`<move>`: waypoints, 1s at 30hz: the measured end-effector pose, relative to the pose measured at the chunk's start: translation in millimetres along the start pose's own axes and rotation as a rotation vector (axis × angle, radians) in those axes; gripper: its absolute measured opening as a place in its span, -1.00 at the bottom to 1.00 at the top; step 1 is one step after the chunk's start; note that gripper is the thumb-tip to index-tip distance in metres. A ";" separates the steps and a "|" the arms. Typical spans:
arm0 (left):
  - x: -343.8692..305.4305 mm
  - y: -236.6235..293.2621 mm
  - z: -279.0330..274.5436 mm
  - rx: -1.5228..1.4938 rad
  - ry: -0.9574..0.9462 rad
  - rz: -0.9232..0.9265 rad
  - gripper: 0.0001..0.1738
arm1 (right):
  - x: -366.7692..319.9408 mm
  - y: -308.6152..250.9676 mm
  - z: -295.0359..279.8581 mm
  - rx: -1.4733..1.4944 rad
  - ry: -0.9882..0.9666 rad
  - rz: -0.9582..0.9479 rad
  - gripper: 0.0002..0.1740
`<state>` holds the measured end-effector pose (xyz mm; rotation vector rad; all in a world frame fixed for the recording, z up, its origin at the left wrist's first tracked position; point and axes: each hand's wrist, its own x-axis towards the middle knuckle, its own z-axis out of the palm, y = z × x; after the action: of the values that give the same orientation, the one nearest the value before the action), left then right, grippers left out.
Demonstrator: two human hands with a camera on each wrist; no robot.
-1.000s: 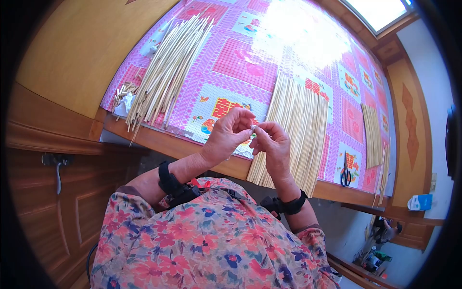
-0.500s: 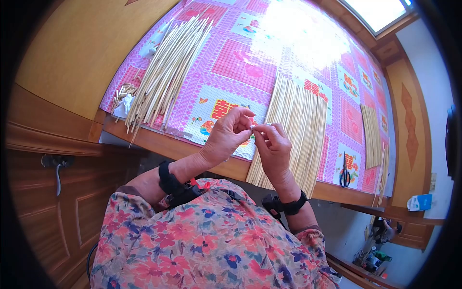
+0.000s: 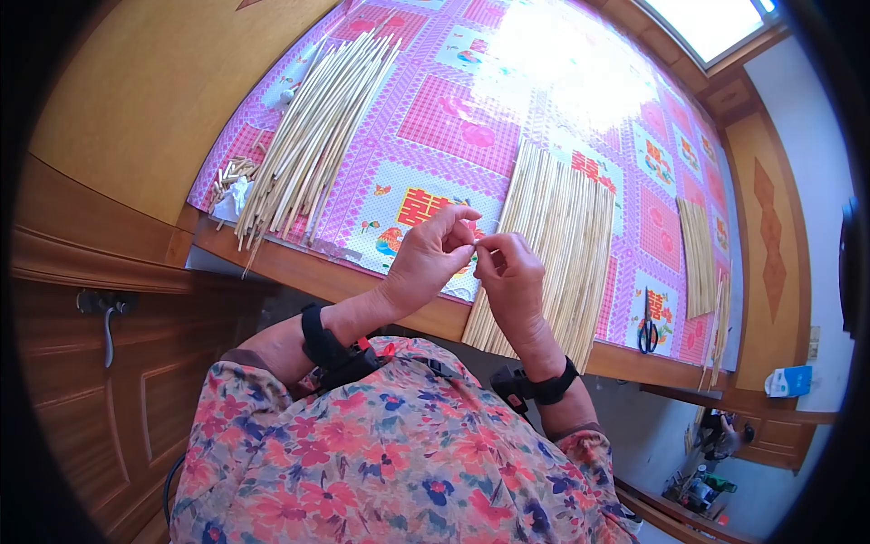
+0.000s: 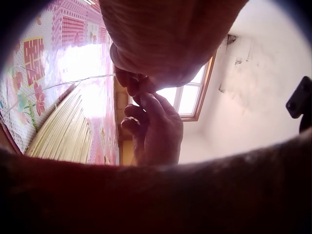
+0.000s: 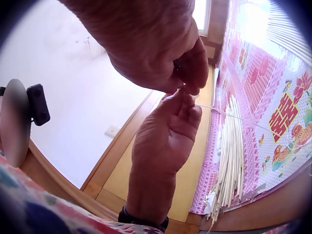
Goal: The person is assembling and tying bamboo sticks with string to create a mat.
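Observation:
My left hand [image 3: 430,254] and right hand [image 3: 515,281] meet fingertip to fingertip above the table's front edge. Between thumbs and forefingers they pinch a thin white string [image 5: 243,120], its pinched part mostly hidden by the fingers. In the left wrist view the string [image 4: 80,80] runs from the left fingers toward the tablecloth. Just under and beyond the right hand lies a flat mat of straw-coloured sticks [image 3: 566,236], side by side, overhanging the front edge. A loose pile of long pale sticks [image 3: 326,127] lies farther left.
Short cut pieces [image 3: 234,172] and crumpled white scrap [image 3: 237,195] lie by the pile. On the right are black-handled scissors [image 3: 648,335], a narrower row of sticks [image 3: 696,258] and a few loose sticks [image 3: 722,331]. A patterned pink tablecloth [image 3: 453,118] covers the table.
The right fingers have shifted slightly and bent closer against the left fingertips. The white bit seen between them earlier is now mostly covered. The left hand stays almost still.

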<state>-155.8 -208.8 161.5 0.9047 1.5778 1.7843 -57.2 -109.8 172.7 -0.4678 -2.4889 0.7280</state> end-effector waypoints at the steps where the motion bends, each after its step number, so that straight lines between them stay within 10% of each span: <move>1: 1.5 -1.0 0.0 -0.001 0.001 0.000 -0.65 | -1.0 -1.1 0.5 0.260 -0.017 0.201 -0.90; 11: 3.0 -1.5 -8.5 -0.421 -0.075 -0.186 -0.61 | -5.8 9.3 4.5 0.995 -0.050 0.439 -0.95; 30: 1.0 -2.8 -9.4 -0.284 -0.071 -0.116 -0.63 | -11.2 7.4 2.1 0.626 0.086 0.173 -0.87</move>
<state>-164.0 -213.3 158.2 0.7182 1.2661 1.8148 -47.9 -109.7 162.8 -0.4624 -2.0077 1.4512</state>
